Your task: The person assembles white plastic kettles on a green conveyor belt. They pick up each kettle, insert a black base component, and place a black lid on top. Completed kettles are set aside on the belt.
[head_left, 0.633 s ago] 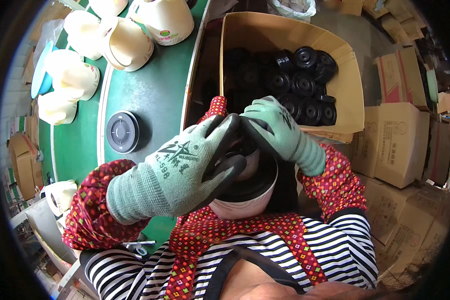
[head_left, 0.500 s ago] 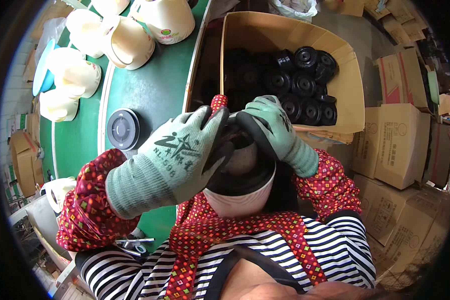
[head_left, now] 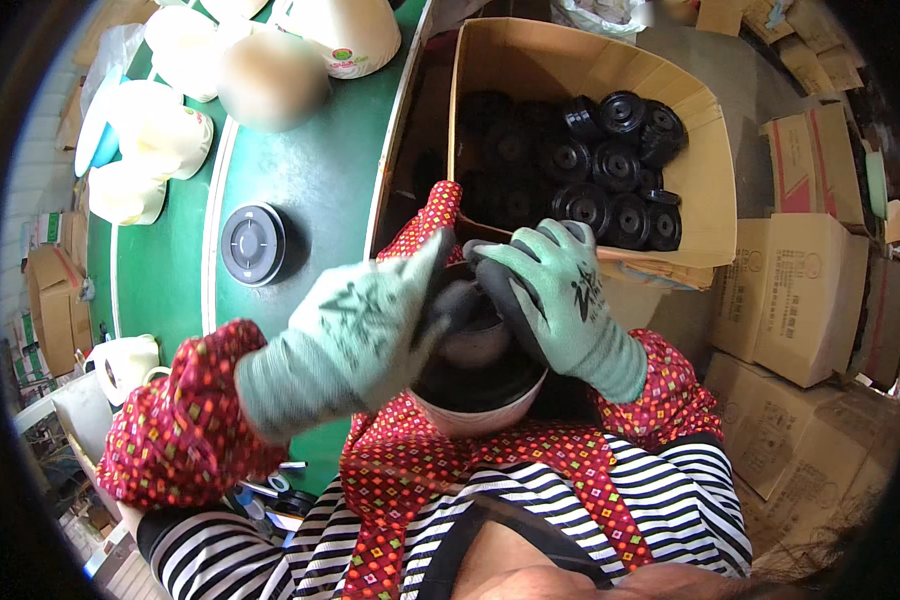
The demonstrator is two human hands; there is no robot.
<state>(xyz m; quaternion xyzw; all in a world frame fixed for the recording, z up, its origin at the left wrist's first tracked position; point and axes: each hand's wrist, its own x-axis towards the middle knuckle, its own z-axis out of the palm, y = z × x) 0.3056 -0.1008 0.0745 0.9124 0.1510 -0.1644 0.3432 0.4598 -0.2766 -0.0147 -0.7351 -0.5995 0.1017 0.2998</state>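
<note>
A whitish round vessel sits in my lap, with a broad black ring inside its rim. From its middle stands a greyish rounded piece, its far side hidden by my gloves. My left hand, in a pale green glove with dark fingertips, is bent round the left side of this piece and slightly blurred. In a matching glove, my right hand curls its dark-coated fingers over the far right side. The fingertips of both hands nearly meet there. Exactly what they pinch is hidden.
A black disc lies on the green table to my left. Several cream jugs stand behind it. Ahead, an open carton holds several black round parts. Stacked cardboard boxes stand at the right.
My left hand has tilted and drawn slightly left, and now looks blurred. My right hand has dropped a little, with its knuckles more raised. The vessel stays in my lap.
</note>
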